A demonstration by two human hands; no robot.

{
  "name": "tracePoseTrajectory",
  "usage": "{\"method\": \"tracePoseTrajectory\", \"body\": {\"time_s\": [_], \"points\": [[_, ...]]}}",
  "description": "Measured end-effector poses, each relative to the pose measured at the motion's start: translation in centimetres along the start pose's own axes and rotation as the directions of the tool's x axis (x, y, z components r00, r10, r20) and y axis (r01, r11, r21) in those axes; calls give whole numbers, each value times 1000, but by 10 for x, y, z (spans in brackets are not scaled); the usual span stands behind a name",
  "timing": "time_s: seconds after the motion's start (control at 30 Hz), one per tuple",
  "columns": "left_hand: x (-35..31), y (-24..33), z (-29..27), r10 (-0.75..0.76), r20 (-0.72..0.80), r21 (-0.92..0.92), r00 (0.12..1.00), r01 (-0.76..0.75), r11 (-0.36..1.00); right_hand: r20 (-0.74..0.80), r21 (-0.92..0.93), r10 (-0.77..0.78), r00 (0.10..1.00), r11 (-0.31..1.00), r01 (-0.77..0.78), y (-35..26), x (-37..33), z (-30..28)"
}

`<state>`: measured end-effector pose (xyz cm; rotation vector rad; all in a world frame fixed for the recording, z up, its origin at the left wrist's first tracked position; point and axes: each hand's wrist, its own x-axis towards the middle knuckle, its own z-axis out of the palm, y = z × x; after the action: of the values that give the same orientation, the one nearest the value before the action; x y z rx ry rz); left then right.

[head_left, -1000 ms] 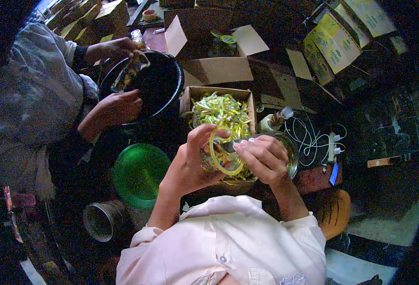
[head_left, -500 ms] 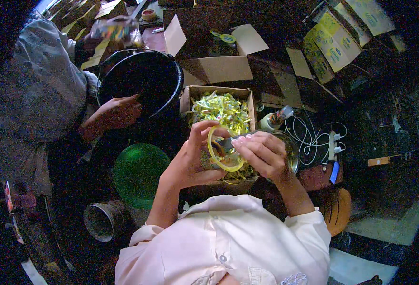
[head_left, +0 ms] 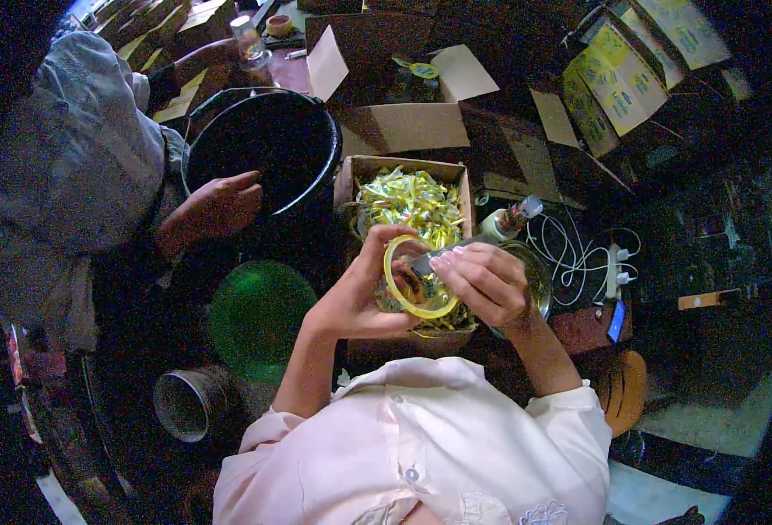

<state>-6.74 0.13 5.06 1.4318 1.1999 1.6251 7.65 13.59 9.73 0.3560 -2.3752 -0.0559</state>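
Observation:
My left hand [head_left: 358, 296] is wrapped round a clear jar [head_left: 443, 304] with a yellow rim, its open mouth tilted up toward me. Between the fingertips of my right hand [head_left: 489, 282] is a dark grey flat piece [head_left: 423, 262], which reaches into the jar's mouth; I cannot tell what kind of tool or strip it is. Both hands are over the near part of a cardboard box [head_left: 466, 197]. Shiny yellow wrapped pieces [head_left: 410, 203] fill the box, and the jar hides some of them.
At the left a co-worker's hand [head_left: 220, 208] is beside a black bucket [head_left: 337, 144]; their other hand is at a clear jar [head_left: 248, 39]. A green round container [head_left: 262, 319] stands left of my forearm. White cables [head_left: 570, 262] and a power strip [head_left: 614, 271] lie right.
The jar in my left hand has turned slightly, its mouth facing me more. The co-worker's far hand, blurred before with a colourful object, is now at a clear jar farther back.

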Motion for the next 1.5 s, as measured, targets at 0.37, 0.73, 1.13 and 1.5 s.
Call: {"method": "tracePoseTrajectory", "body": {"time_s": [0.37, 0.73, 1.13, 1.5], "points": [[4, 0, -1, -45, 65, -131, 997, 53, 990, -21, 66, 40, 999, 997, -38, -1, -4, 3], [0, -16, -4, -1, 96, -20, 995, 3, 1000, -79, 88, 104, 991, 991, -97, -2, -4, 3], [-23, -10, -23, -21, 9, -324, 1000, 23, 946, 276, -170, 673, 686, 737, -655, 20, -90, 74], [-38, -15, 0, 53, -122, -523, 991, -110, 845, 328, 507, 804, 495, 293, -811, 13, -116, 90]]}}
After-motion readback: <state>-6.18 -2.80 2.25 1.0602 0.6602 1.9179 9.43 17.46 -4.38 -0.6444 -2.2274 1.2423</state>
